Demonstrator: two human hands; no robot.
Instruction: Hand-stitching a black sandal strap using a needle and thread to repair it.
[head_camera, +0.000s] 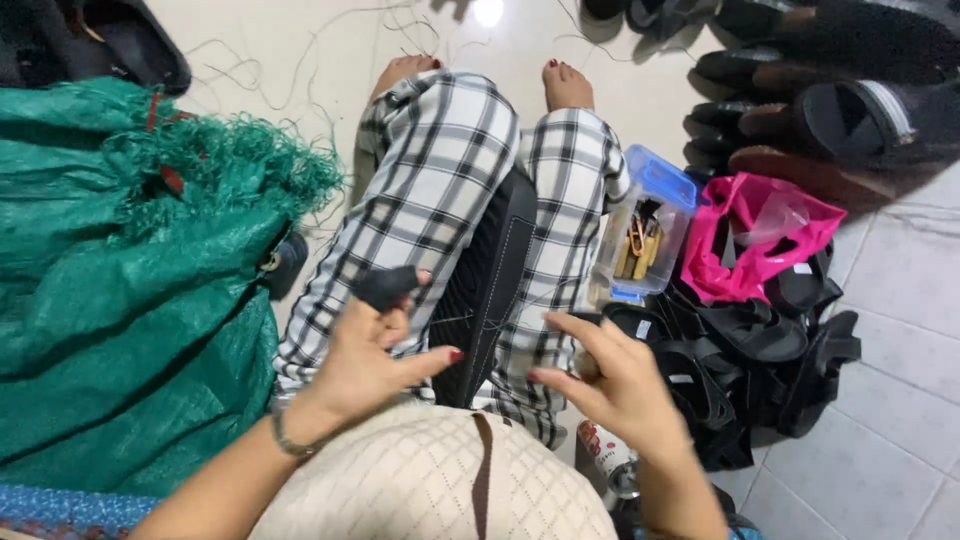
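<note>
Left hand (365, 350) gripped a small dark piece (385, 285) above the lap. Right hand (615, 380) hovered with fingers loosely spread, holding nothing visible. A black sole (490, 280) lay between the knees, beside a plastic box (645, 225).

black-and-white checked trousers (440, 170) | cream quilted top (430, 480) | metal bracelet (285, 435), left wrist | red-painted nails | bare feet (567, 85)

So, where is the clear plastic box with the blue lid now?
The clear plastic box stands on the floor to the person's right, between the checked trouser leg and the pink bag.
</note>
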